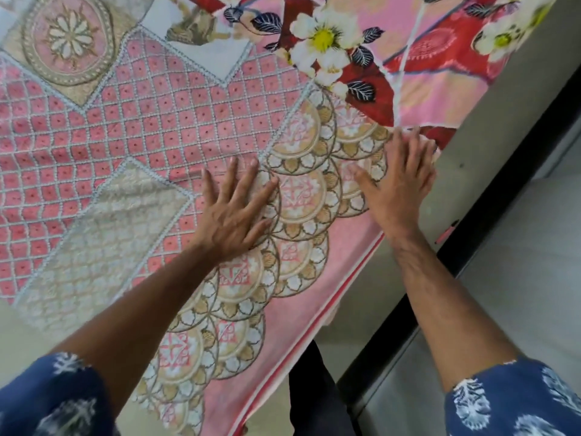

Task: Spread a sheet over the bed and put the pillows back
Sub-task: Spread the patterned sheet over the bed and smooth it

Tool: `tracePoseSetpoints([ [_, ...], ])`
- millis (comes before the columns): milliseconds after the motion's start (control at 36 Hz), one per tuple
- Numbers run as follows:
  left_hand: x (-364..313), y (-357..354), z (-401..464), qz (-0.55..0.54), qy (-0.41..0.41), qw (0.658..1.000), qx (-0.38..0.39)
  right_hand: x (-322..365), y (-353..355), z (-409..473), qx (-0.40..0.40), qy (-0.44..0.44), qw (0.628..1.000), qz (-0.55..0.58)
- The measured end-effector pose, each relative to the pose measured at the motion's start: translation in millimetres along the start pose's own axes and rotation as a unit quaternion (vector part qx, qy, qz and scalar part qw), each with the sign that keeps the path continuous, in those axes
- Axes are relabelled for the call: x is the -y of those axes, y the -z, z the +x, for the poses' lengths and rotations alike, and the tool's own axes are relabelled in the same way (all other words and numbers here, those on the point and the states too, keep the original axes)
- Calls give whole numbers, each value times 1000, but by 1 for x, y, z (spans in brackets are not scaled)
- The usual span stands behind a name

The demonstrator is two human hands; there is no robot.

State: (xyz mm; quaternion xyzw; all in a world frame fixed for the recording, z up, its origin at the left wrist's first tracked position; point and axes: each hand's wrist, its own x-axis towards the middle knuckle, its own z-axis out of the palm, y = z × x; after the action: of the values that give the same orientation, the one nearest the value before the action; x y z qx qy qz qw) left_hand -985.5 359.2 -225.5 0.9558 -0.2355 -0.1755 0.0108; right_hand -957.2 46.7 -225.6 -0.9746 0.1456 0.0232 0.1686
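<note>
Your two arms are bare from the wrists up to the sleeves. The left sleeve is dark blue cloth printed with white feathery, leaf-like motifs, loose and slightly gathered at its edge. The right sleeve is the same blue cloth with the same white print, its hem cut unevenly. Your left hand and right hand carry no rings, bands or watch.
</note>
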Motion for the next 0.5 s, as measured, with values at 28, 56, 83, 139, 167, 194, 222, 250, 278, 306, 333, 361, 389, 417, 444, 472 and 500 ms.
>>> tracePoseSetpoints([
  [28, -5, 2, 6, 0, 1, 1000, -5, -3, 4, 3, -11, -8, 1000, 10],
  [56, -9, 3, 11, 0, 1, 1000, -11, -6, 8, 6, -28, -21, 999, 11],
  [83, -13, 5, 15, 0, 1, 1000, -15, -9, 12, 11, -44, -34, 998, 17],
  [139, -19, 9, 21, 1, 0, 1000, -16, -18, 18, 21, -64, -39, 994, 75],
  [167, -21, 11, 23, 2, 2, 1000, -12, -23, 21, 27, -61, -32, 989, 129],
  [194, -23, 12, 25, 3, 3, 1000, -8, -29, 25, 33, -42, -29, 982, 181],
  [222, -24, 13, 26, 3, 2, 1000, -4, -35, 29, 38, -11, -34, 976, 216],
  [250, -25, 14, 27, 3, 1, 1000, -1, -39, 34, 44, 24, -41, 972, 231],
  [278, -26, 15, 28, 2, -1, 1000, 2, -44, 38, 49, 53, -43, 969, 236],
  [306, -27, 16, 29, 0, -4, 1000, 2, -48, 41, 54, 73, -36, 966, 243],
  [333, -29, 16, 30, -1, -8, 1000, 2, -52, 44, 59, 83, -30, 963, 254],
  [361, -30, 17, 31, 0, -12, 1000, 1, -56, 48, 63, 87, -26, 960, 265],
  [389, -32, 17, 33, 1, -17, 1000, 2, -60, 50, 65, 86, -28, 956, 278],
  [417, -34, 18, 35, 1, -22, 1000, 3, -65, 50, 67, 82, -35, 952, 293],
  [444, -36, 19, 38, 1, -29, 1000, 5, -70, 48, 66, 77, -46, 947, 310],
  [472, -38, 20, 40, 3, -37, 999, 5, -73, 44, 64, 71, -60, 942, 324],
  [500, -41, 21, 43, 7, -45, 999, 6, -75, 39, 60, 64, -77, 937, 336],
])
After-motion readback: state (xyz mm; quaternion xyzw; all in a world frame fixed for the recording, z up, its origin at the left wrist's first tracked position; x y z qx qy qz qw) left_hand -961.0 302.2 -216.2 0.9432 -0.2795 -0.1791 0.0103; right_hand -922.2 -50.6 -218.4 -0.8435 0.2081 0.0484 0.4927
